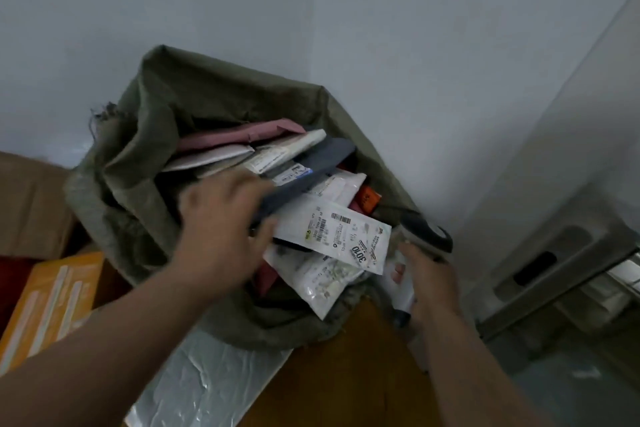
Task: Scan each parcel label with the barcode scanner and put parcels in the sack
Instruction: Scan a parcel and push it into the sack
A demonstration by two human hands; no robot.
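Two hands | left hand (221,229) grips dark parcel (308,172) over sack (114,184); right hand (427,282) (fingers curled) holds scanner (427,236)

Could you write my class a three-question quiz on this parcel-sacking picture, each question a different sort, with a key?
1. True or false: the green sack stands empty.
2. Multiple choice: what does the right hand hold? A) a roll of tape B) the barcode scanner C) a pen
3. Fill in: the left hand grips a dark ____ parcel over the sack's mouth.

Key
1. False: it is packed with parcels, among them a white one whose label faces up.
2. B
3. grey
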